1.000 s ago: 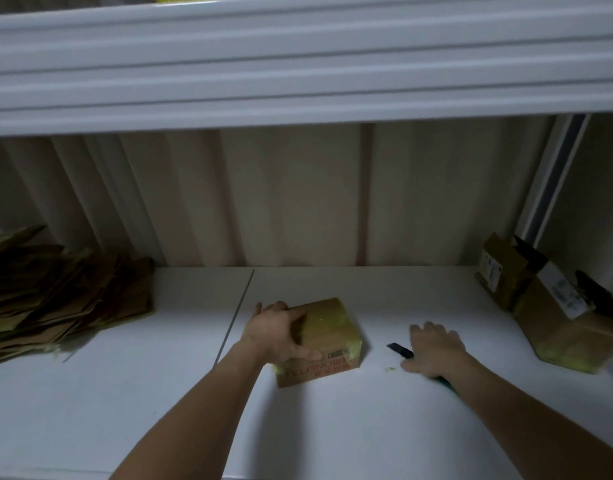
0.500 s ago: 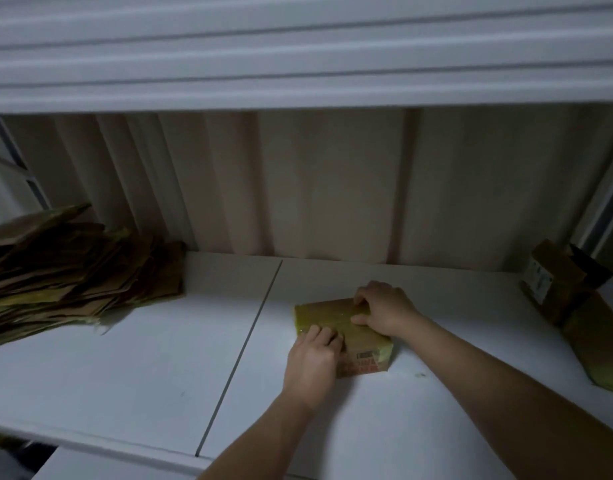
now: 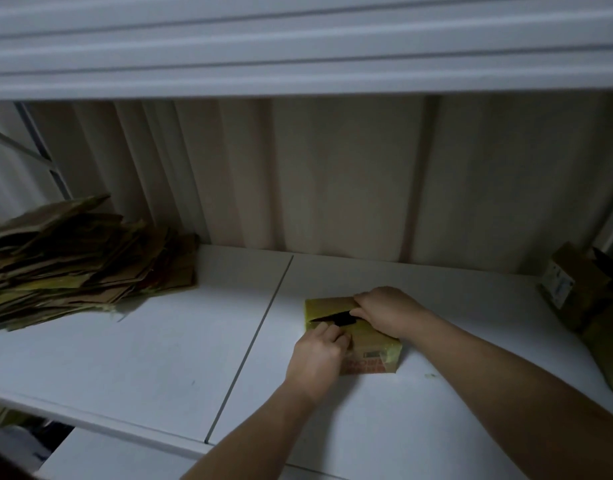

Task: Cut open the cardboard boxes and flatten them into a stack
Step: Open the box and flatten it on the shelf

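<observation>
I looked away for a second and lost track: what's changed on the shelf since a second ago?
The right hand left the shelf, where it lay on the knife, and now holds the black blade on top of the small box. The left hand shifted from gripping the box's top to its near side. The flattened stack and the boxes at right look untouched.
</observation>
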